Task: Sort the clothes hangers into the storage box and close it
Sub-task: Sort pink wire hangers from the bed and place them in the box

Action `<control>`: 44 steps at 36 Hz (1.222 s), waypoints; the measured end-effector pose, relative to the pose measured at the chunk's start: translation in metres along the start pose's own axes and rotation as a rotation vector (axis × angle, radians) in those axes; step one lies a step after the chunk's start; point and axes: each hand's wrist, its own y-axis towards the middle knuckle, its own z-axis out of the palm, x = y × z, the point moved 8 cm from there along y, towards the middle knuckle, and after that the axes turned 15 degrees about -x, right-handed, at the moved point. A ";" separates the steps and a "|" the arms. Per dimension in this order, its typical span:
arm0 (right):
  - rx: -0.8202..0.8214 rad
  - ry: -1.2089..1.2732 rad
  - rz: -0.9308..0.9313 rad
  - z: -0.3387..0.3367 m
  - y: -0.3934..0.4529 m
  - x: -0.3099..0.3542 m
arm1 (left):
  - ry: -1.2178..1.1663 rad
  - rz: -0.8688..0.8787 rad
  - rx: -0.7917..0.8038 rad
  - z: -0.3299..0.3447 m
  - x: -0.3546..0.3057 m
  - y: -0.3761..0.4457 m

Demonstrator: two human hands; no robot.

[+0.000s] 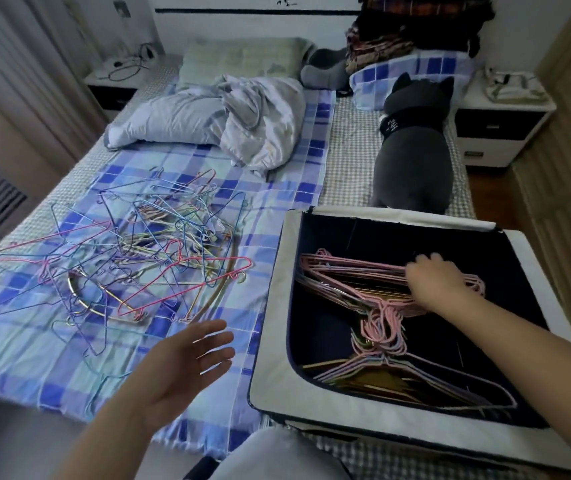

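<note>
Head view, down over bed (pixel 208 188)
</note>
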 end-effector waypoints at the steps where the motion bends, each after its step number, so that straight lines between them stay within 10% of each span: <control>1: -0.073 0.027 -0.027 -0.024 0.002 0.013 | -0.013 -0.007 -0.017 -0.005 0.000 0.002; 8: -0.327 0.641 -0.135 -0.167 -0.013 0.127 | -0.056 -0.051 -0.126 -0.059 -0.001 0.008; 15: -0.127 0.878 -0.320 -0.206 -0.014 0.292 | 0.047 -0.047 -0.369 -0.161 -0.007 0.027; 25: 0.343 0.837 -0.111 -0.045 -0.007 0.478 | -0.078 -0.251 -0.494 -0.336 0.001 0.091; 34: 0.593 0.726 0.151 0.067 -0.010 0.656 | 0.424 -0.353 -0.459 -0.491 -0.069 0.224; 44: 0.178 0.791 0.304 0.065 0.057 0.741 | 0.662 -0.328 -0.364 -0.513 -0.108 0.339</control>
